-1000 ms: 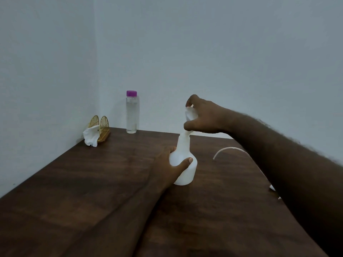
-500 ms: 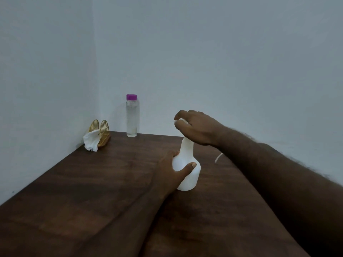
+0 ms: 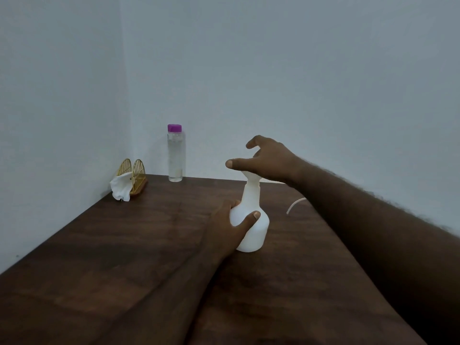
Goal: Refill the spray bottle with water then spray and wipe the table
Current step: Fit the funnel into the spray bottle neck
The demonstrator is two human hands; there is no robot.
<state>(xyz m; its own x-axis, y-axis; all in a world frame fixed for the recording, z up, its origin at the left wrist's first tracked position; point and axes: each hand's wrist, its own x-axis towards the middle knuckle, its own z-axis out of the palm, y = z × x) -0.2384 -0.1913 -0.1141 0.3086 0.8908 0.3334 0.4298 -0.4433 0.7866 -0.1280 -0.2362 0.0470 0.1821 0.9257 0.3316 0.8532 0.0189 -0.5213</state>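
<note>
Head view: a white spray bottle point(image 3: 251, 220) is seen standing upright on the dark wooden desk point(image 3: 124, 257), near its middle. Its rounded body is gripped by the left hand point(image 3: 230, 229), with the thumb pressed across the front and the fingers wrapped round the far side. The right hand point(image 3: 267, 159) is held just above the bottle's narrow neck, fingers spread apart and curled, thumb stretched out to the left; nothing is clasped in it. A thin white tube point(image 3: 295, 205) is partly seen on the desk behind the right forearm. At the back, a clear water bottle point(image 3: 176, 155) with a purple cap is stood against the wall. In the corner, white tissue point(image 3: 122, 188) is held in a gold holder point(image 3: 135, 175).
</note>
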